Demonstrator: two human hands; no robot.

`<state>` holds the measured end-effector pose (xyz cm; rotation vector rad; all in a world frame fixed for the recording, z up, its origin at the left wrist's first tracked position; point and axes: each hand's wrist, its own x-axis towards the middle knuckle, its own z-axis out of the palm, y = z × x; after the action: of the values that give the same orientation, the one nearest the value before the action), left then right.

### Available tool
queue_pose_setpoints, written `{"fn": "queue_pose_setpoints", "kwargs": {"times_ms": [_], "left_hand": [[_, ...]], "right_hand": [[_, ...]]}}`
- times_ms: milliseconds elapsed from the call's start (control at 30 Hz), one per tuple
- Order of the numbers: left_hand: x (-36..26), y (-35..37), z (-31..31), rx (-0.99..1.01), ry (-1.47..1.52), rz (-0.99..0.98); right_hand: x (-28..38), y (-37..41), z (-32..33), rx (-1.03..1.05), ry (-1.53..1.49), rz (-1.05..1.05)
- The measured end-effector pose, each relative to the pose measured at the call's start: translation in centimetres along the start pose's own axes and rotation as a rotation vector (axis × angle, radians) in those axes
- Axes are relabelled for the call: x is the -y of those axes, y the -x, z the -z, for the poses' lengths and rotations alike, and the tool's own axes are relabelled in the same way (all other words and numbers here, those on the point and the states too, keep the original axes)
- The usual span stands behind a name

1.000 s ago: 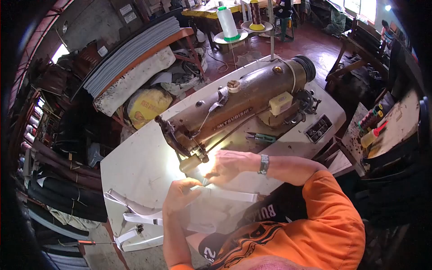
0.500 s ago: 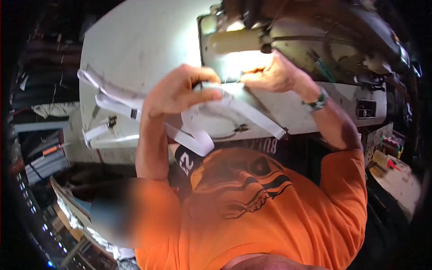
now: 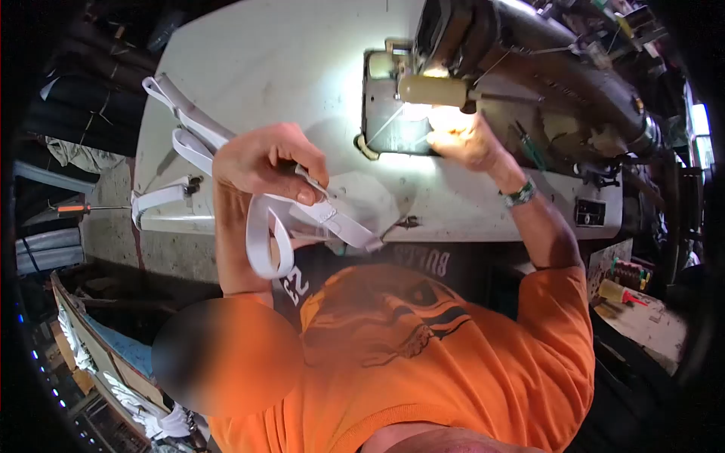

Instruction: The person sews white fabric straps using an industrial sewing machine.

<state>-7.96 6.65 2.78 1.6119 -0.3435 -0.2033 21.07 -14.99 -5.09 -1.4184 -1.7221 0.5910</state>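
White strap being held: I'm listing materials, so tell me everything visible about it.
The white strap is a flat, narrow band, apparently woven fabric, with stitching near the left grip, which pinches it. One part seems to curl into a loop hanging below; another slants rightward to a blurred end near the edge of the table. Its other end cannot be made out.

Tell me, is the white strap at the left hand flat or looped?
Looped: the white strap hangs in a rounded bend below the left hand, doubling back upward.

Glare hides the fingertips of the right hand. Blur softens the white strap's loose end. The top edge crops the sewing machine.
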Motion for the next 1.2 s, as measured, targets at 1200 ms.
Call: {"fn": "queue_pose_setpoints", "kwargs": {"times_ms": [1200], "left_hand": [[2.3,-7.1,-0.5,-0.486,-0.434,0.329]], "right_hand": [[8.3,0.3,-3.0,-0.156,0.134,-0.372]]}}
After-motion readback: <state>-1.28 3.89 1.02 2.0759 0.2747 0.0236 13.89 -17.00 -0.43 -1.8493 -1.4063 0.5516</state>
